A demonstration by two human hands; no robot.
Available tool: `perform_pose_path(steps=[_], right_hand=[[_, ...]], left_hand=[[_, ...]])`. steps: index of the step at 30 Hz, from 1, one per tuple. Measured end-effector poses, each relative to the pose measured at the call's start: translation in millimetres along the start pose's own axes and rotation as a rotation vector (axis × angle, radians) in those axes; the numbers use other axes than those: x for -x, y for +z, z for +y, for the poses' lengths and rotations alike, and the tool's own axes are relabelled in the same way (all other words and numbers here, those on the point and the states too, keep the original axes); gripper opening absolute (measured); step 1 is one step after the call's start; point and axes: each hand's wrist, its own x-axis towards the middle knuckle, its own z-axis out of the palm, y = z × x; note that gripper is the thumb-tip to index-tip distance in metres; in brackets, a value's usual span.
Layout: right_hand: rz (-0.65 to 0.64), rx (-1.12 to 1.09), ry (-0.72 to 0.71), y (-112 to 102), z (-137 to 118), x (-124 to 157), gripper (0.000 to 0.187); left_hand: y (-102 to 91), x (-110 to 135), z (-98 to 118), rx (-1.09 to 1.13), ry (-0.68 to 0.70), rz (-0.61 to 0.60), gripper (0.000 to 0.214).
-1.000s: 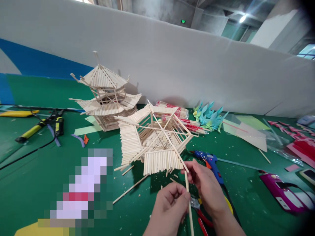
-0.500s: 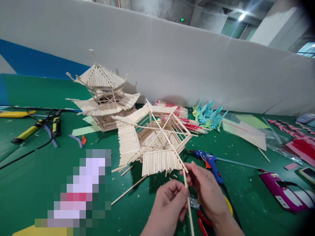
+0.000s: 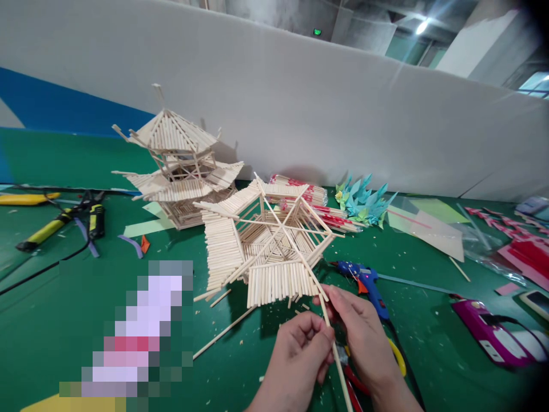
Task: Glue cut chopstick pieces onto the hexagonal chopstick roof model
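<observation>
A long thin wooden stick (image 3: 342, 375) slants down from the front right corner of a six-sided stick roof frame (image 3: 283, 281). My left hand (image 3: 300, 355) is closed, pinching this stick between thumb and forefinger below the corner. At the stick's upper end, my right hand (image 3: 364, 337) has its thumb and fingertips closed round it, right against the roof corner. Short sticks lie side by side on some of the roof's sides, while others are bare spokes. Red-handled pliers (image 3: 352, 383) lie partly hidden beneath my right hand.
Behind on the left stands a tiered stick pagoda (image 3: 180, 183). A blue glue gun (image 3: 364, 280) lies right of the frame, near a purple power bank (image 3: 493, 332). Yellow-black pliers (image 3: 55, 226), bundled sticks (image 3: 338, 217), blue folded paper (image 3: 364, 200) and a loose stick (image 3: 225, 332) are on the green table.
The stick's lower end has swung to the right, and my left hand has shifted slightly right with it. My right hand stays at the roof corner.
</observation>
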Motion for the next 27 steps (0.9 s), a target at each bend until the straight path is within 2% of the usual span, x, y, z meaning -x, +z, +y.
perform_pose_path(steps=[7, 27], right_hand=[[-0.017, 0.085, -0.129, 0.8, 0.4, 1.2, 0.029], [-0.048, 0.167, -0.153, -0.1, -9.6, 2.1, 0.033]], left_hand=[[3.3, -1.8, 3.4, -0.028, 0.001, 0.007, 0.024], [5.7, -5.4, 1.0, -0.006, 0.031, -0.044, 0.025]])
